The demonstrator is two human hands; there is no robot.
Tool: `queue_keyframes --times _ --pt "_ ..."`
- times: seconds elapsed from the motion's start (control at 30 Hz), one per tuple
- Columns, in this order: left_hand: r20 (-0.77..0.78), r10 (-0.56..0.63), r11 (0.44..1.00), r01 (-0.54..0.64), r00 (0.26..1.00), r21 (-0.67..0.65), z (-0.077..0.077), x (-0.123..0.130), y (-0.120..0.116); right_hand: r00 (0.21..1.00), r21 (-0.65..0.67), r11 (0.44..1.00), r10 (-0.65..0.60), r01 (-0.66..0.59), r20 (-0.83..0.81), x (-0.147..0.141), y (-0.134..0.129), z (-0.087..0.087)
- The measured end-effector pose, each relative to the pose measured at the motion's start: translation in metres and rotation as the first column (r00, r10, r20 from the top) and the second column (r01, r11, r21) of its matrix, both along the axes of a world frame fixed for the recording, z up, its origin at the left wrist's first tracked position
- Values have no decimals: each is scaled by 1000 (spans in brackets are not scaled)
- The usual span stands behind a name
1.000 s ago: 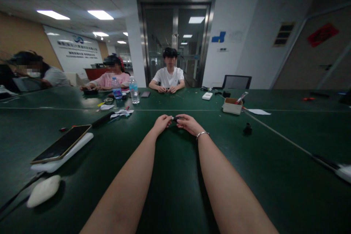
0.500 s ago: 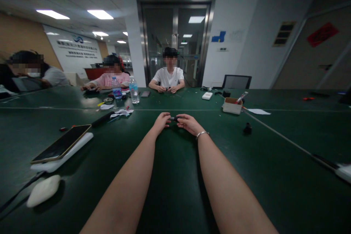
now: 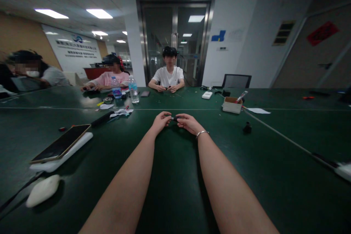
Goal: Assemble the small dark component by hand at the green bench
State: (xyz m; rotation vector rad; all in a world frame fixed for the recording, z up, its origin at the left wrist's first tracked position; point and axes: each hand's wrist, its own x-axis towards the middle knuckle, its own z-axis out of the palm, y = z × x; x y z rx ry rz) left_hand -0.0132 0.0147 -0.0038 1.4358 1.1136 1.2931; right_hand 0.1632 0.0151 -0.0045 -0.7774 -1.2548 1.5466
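A small dark object (image 3: 174, 119) with a lighter left end spans the short gap between my two hands, just above the green table (image 3: 175, 175). My left hand (image 3: 161, 122) pinches its lighter end between thumb and fingers. Around its dark right part, the fingers of my right hand (image 3: 189, 123) are closed; a silver bracelet (image 3: 202, 134) circles that wrist. The object is too small to identify.
At left, a phone (image 3: 61, 144) rests on a white block, near a white stone-like object (image 3: 43, 191). Bottles (image 3: 134, 91) and papers (image 3: 120, 112) lie beyond. A box (image 3: 232, 106) and black item (image 3: 247, 128) stand right. A person (image 3: 168, 76) sits opposite.
Both hands keep their grip on the small object. My left hand's fingers have shifted very slightly; the whole view has moved a little.
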Motion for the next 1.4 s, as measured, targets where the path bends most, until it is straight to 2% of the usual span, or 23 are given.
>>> queue_keyframes --times 0.37,0.8,1.07,1.4 --pt "-12 -31 997 30 999 -73 4 2 -3 998 -39 998 -57 56 -12 -1 -5 6" --pt "-42 -42 999 43 998 8 -2 0 2 998 -42 997 -68 68 2 -1 -7 8" --pt "-88 -37 999 35 995 -22 3 3 -3 997 -34 997 -76 76 11 0 -4 6" --pt "-96 -19 999 22 995 26 3 2 -4 996 -29 996 -82 83 29 0 -2 4"
